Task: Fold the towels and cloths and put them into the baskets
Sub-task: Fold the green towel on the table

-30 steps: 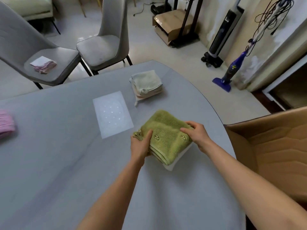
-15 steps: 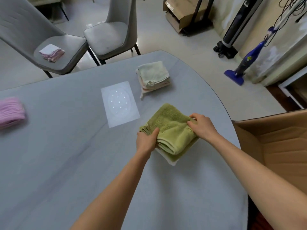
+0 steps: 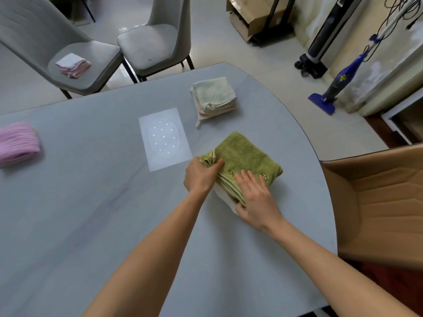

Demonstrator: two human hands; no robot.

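Now, head view, line by line:

Green towel: the folded green towel (image 3: 246,160) lies right of centre on the grey table (image 3: 91,213), over a white layer that peeks out at its near edge.
Left hand: the left hand (image 3: 200,175) grips the towel's left corner, thumb on top and fingers curled round the bunched edges.
Right hand: the right hand (image 3: 256,197) lies flat on the towel's near side, fingers straight and together, pressing down.
Other cloths: a pale folded stack (image 3: 214,97) sits above the towel in the frame, well apart from it; a pink towel (image 3: 17,143) lies at the left edge; a small folded pile (image 3: 73,65) rests on a chair (image 3: 80,72) seat, upper left.
Containers: a brown box (image 3: 377,202) at the right edge stands just beside the table; what it holds cannot be told.
Table mark: a white rectangle (image 3: 164,138) lies left of the towel.
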